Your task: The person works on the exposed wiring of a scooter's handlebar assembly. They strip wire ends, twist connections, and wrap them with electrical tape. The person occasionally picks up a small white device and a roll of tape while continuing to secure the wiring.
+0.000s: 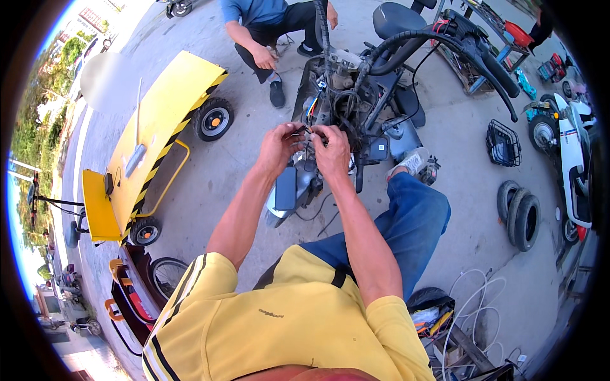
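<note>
Both my hands meet over the front of a partly stripped scooter [346,89]. My left hand [278,148] is closed, its fingertips pinching thin dark wires. Right beside it, my right hand [333,151] pinches the same wires, fingertips almost touching the left ones. The exact ends between the fingers are too small to make out. Just above, a bundle of coloured wires [312,106] in blue, orange and white hangs from the scooter's open front. Below my hands, a dark blue flat rectangular object [285,188] lies on a silver part [275,213] of the scooter.
A person [267,32] in a blue shirt crouches beyond the scooter. At the left stands a yellow flatbed cart [162,95]. The handlebar [489,70] reaches far right. Rightward are a black wire basket [503,143], tyres [525,222] and a white scooter [570,159]. A toolbox [438,317] sits lower right.
</note>
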